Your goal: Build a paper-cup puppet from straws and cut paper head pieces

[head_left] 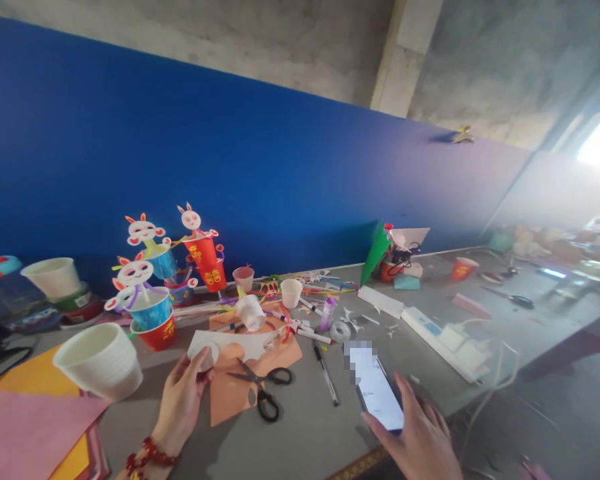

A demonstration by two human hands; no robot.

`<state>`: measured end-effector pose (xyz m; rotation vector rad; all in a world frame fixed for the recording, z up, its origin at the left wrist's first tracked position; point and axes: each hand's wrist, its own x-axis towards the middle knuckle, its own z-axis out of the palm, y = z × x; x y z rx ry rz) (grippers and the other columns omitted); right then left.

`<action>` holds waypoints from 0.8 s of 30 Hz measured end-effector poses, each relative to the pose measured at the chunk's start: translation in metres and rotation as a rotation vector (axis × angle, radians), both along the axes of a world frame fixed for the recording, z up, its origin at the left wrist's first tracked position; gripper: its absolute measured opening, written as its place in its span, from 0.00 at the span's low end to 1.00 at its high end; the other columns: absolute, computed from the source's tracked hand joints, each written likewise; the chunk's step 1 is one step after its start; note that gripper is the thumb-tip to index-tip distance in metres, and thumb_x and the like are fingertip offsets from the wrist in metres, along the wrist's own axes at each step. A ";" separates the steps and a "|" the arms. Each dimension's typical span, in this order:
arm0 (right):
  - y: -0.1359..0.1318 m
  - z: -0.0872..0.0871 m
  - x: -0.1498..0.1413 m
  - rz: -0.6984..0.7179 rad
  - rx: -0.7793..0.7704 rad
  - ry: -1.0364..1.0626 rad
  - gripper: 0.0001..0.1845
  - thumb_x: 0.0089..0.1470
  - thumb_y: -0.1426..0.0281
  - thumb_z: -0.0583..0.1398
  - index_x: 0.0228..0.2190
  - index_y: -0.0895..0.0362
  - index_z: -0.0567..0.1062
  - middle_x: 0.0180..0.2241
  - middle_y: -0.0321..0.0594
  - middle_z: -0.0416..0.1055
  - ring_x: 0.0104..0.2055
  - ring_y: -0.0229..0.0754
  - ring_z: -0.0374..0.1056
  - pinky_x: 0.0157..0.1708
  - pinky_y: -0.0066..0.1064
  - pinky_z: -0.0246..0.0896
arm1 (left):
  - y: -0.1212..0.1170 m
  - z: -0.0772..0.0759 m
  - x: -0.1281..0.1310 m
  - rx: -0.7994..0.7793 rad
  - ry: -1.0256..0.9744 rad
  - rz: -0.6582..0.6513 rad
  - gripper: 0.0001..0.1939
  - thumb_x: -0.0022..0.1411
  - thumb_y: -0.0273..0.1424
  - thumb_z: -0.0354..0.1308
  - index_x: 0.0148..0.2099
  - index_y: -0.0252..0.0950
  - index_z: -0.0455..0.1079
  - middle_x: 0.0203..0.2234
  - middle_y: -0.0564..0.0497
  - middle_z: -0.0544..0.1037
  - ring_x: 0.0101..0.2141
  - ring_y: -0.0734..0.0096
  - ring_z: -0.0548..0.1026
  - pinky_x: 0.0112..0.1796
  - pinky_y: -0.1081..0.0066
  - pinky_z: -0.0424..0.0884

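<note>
My left hand [184, 390] pinches a white paper disc [206, 358] between thumb and fingers. Under it lie a cut white sheet [263, 339] and an orange paper [287, 353] with holes cut out of it. Black-handled scissors [260, 379] rest partly open on the orange paper. At the lower right, my right hand [417, 427] grips a phone [379, 393] by its lower end, thumb on one side and a finger on the other. The phone's screen is lit. A black pen [326, 373] lies on the table between the scissors and the phone.
Rabbit-faced paper-cup figures [153, 300] stand at the back left, behind stacked white cups [100, 360]. Coloured paper sheets [35, 420] lie at the left edge. A clear tape roll [340, 331], a glue stick [328, 313] and a power strip [443, 343] with a cable are farther back.
</note>
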<state>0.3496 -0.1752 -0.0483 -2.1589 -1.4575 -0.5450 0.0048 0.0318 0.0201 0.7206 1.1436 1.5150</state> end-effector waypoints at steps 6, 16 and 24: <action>0.003 0.002 -0.019 -0.039 -0.022 -0.014 0.45 0.53 0.49 0.57 0.63 0.59 0.52 0.50 0.54 0.74 0.48 0.65 0.71 0.42 0.52 0.66 | 0.002 -0.006 -0.004 -0.008 -0.126 -0.073 0.13 0.39 0.30 0.73 0.30 0.36 0.76 0.27 0.54 0.78 0.22 0.77 0.69 0.20 0.78 0.69; -0.001 -0.013 -0.021 -0.012 0.117 0.045 0.42 0.58 0.49 0.53 0.64 0.60 0.52 0.52 0.52 0.73 0.48 0.60 0.69 0.43 0.46 0.67 | 0.002 -0.003 -0.002 -0.010 -0.112 -0.065 0.11 0.40 0.29 0.73 0.29 0.35 0.76 0.27 0.54 0.78 0.22 0.77 0.69 0.21 0.79 0.68; -0.001 -0.011 -0.021 -0.002 0.119 0.065 0.42 0.58 0.49 0.54 0.64 0.60 0.52 0.52 0.53 0.72 0.49 0.62 0.67 0.43 0.48 0.66 | 0.002 0.000 -0.001 -0.009 -0.100 -0.062 0.13 0.37 0.29 0.72 0.29 0.35 0.76 0.25 0.54 0.78 0.22 0.76 0.69 0.21 0.78 0.67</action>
